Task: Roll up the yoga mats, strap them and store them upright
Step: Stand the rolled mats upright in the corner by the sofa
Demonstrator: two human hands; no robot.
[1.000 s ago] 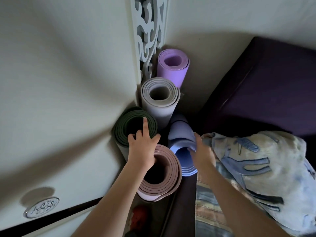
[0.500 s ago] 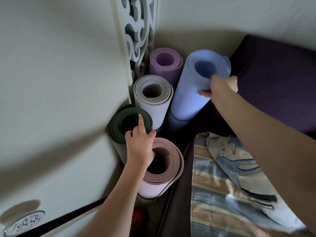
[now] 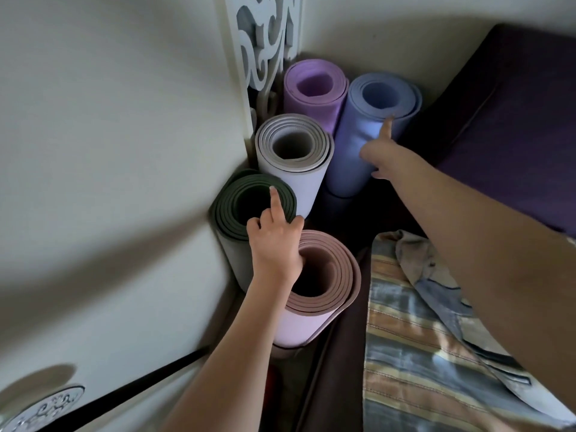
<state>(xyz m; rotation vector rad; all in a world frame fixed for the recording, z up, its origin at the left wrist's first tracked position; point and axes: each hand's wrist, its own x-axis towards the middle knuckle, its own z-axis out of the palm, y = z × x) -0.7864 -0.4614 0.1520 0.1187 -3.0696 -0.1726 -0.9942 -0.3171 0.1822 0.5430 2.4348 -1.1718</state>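
Five rolled yoga mats stand on end in the corner: a purple mat (image 3: pixel 314 88) at the back, a blue mat (image 3: pixel 358 145) to its right, a pale grey mat (image 3: pixel 293 169), a dark green mat (image 3: pixel 230 213) and a pink mat (image 3: pixel 327 275) nearest me. My left hand (image 3: pixel 274 247) grips the pink mat's rim with its fingers curled into the opening, and its index finger reaches onto the green mat's rim. My right hand (image 3: pixel 383 154) touches the blue mat's side just under the top rim with a straight index finger. No straps show.
A cream wall fills the left, with a white carved panel (image 3: pixel 265 42) at the corner. A dark purple couch (image 3: pixel 498 120) closes the right side. A striped blanket (image 3: pixel 420 353) and a patterned cloth (image 3: pixel 445 285) lie at the lower right.
My right hand lifted the blue mat from low beside the pink mat, stood it by the purple mat, then let go and slid down its side. My left hand stayed put.
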